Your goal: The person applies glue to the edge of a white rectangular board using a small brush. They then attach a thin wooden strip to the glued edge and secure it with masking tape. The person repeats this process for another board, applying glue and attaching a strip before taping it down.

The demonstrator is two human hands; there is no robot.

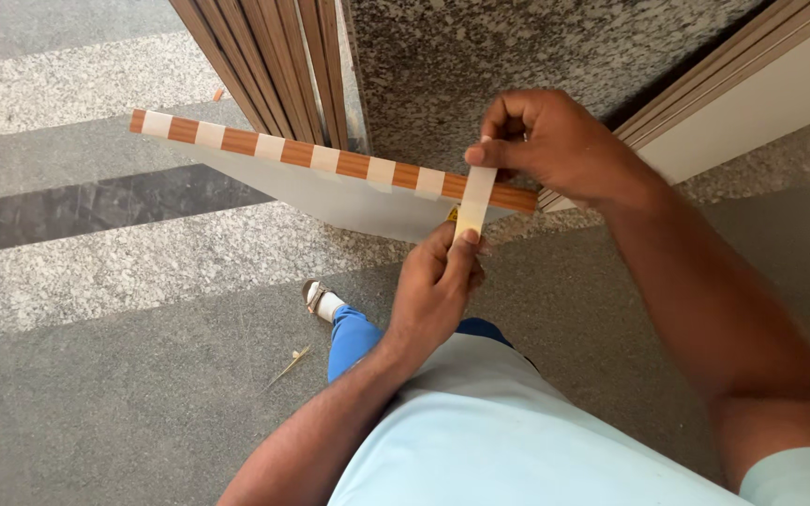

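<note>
A flat white panel (330, 192) with a wood-grain edge band (236, 141) is held out in front of me, edge up. Several short pale tape pieces cross the edge band at intervals. My right hand (546, 141) presses the top of a pale tape strip (473, 200) onto the band near the panel's right end. My left hand (438, 286) pinches the lower end of the same strip, just below the panel.
Several wood-grain boards (274, 66) lean upright against a speckled granite slab (480, 56). A white wall panel with brown trim (752, 98) runs at the right. The floor is grey and white speckled stone with a dark band (96, 211). My foot (321, 300) stands below the panel.
</note>
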